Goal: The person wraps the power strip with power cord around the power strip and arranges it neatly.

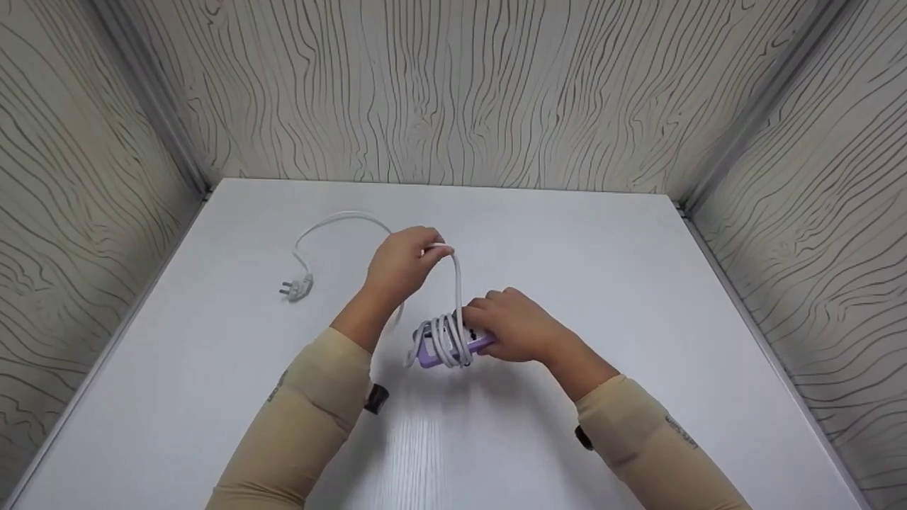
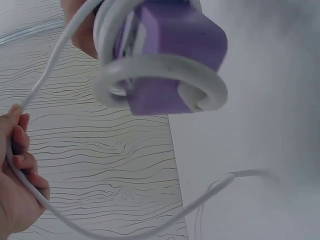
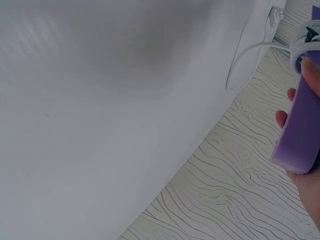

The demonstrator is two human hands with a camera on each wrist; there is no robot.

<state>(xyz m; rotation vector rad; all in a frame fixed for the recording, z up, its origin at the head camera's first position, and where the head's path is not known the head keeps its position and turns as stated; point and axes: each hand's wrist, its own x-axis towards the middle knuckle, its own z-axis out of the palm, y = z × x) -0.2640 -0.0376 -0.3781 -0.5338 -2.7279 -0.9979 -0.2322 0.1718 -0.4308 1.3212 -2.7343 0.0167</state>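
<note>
My right hand [image 1: 521,326] grips one end of a purple and white power strip [image 1: 429,355], held above the table. Several turns of its white cord [image 1: 458,283] wrap round the strip's other end. Up and to the left, my left hand [image 1: 404,263] pinches the cord, which runs taut down to the strip. In the left wrist view the cord crosses the palm and fingers of the left hand [image 2: 22,175], then sags in a loop. The right wrist view has the purple casing [image 3: 300,132] lying in my right hand, fingers curled round it.
The cord's free part arcs over the white table [image 1: 602,269] to a plug [image 1: 301,287] lying at left, prongs pointing left. Wood-grain panels [image 1: 425,92] stand behind the table and along both sides.
</note>
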